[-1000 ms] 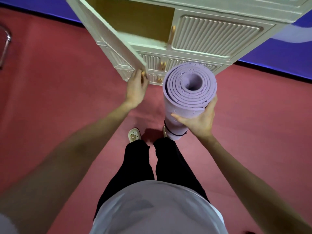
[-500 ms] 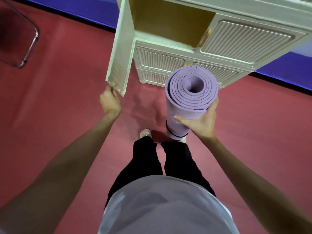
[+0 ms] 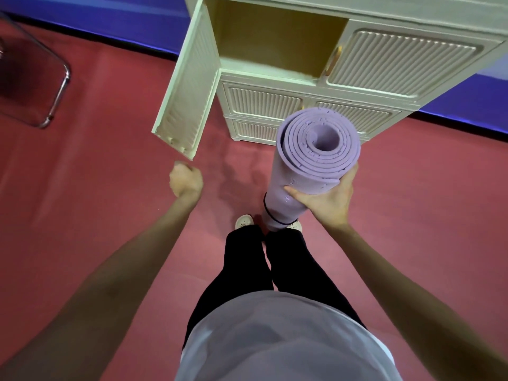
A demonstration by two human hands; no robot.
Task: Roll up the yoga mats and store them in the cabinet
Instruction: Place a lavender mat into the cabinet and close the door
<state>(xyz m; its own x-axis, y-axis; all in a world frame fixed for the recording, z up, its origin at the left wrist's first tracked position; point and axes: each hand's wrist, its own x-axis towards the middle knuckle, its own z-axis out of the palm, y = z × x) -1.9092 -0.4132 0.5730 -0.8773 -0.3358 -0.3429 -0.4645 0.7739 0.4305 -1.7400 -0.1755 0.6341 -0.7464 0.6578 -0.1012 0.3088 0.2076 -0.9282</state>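
A rolled purple yoga mat (image 3: 310, 163) stands upright in front of me, a dark band round its lower end. My right hand (image 3: 327, 199) grips it near the top, thumb across the roll. The cream cabinet (image 3: 398, 64) stands ahead, its upper left compartment (image 3: 275, 42) open with nothing visible inside. Its door (image 3: 187, 89) is swung out to the left. My left hand (image 3: 185, 181) hangs just below the door's lower corner, fingers curled, holding nothing and apart from the door.
Red floor (image 3: 96, 188) spreads all around. A chair with a metal frame (image 3: 59, 94) stands at the far left. A blue wall base (image 3: 110, 20) runs behind the cabinet. My legs and shoes (image 3: 244, 221) are right below the mat.
My left hand swung the cabinet door fully open, then let go and dropped back below it. The mat stayed upright in my right hand.
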